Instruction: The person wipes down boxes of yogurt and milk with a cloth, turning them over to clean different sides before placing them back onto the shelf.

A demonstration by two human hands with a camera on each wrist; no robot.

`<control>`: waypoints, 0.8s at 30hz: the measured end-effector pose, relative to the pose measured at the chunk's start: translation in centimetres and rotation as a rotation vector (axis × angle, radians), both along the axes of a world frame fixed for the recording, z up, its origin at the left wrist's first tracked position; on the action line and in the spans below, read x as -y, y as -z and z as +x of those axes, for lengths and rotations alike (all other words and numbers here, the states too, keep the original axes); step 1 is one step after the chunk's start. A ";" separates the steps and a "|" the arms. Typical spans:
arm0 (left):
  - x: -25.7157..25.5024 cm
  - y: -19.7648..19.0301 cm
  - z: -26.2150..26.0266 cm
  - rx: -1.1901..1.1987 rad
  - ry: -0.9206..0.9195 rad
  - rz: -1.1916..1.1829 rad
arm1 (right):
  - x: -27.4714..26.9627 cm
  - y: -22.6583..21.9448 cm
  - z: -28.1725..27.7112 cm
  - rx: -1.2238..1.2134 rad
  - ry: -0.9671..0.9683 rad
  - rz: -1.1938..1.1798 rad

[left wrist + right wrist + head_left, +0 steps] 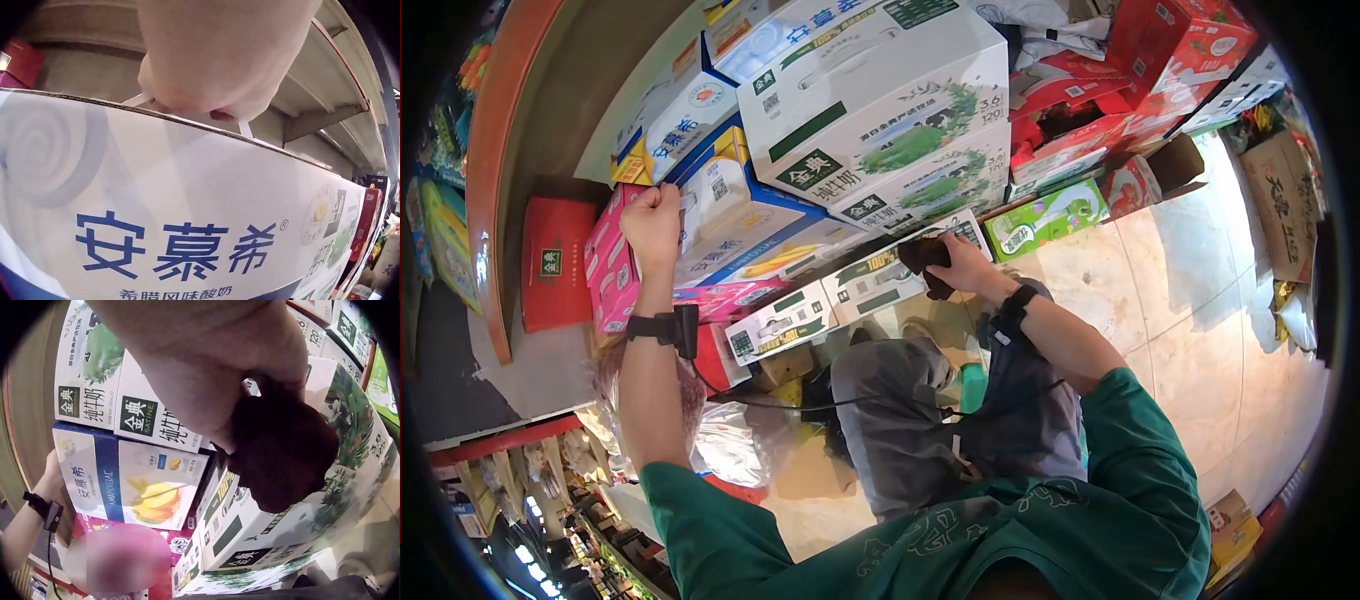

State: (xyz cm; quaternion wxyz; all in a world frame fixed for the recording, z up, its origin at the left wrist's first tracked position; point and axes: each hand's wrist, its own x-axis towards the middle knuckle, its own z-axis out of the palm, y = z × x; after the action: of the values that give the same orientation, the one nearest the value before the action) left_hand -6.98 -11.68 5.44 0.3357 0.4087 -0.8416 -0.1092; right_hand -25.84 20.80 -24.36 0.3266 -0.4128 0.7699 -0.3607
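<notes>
The left hand is closed in a fist, its fingers curled round the white strap handle at the upper edge of an Ambrosial yogurt carton, whose white face bears large blue Chinese lettering. The right hand grips a bunched dark brown cloth to the right of the yogurt carton, over the low row of white milk cartons; whether the cloth presses on them I cannot tell.

As the head view shows it, white Satine pure milk cartons are stacked just right of the yogurt carton, with green pasture and cow prints on their sides. Bright pink cartons are close by on its left, and past them on that side is a red Satine box. Farther left of the yogurt carton runs the orange-brown edge of a shelf.

Well to the right of the yogurt carton, beyond the milk stack, are a green drink carton and red cartons. Farthest right of it, a brown cardboard box stands by the pale tiled floor.
</notes>
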 end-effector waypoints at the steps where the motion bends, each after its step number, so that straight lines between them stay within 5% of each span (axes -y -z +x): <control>1: 0.1 0.2 -0.1 -0.010 -0.001 0.009 | 0.0 -0.1 0.1 0.001 0.000 -0.001; 11: 1.0 4.5 -1.7 0.145 -0.046 0.063 | 0.3 -0.3 0.3 0.014 0.028 0.009; 24: -1.6 4.9 -0.6 0.311 0.111 -0.092 | 0.3 0.0 -0.4 0.034 -0.007 0.016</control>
State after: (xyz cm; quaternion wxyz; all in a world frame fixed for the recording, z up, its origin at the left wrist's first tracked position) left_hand -7.60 -10.07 0.57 0.2134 0.3580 -0.9087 -0.0244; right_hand -26.20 20.52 -24.35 0.3440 -0.4066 0.7659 -0.3603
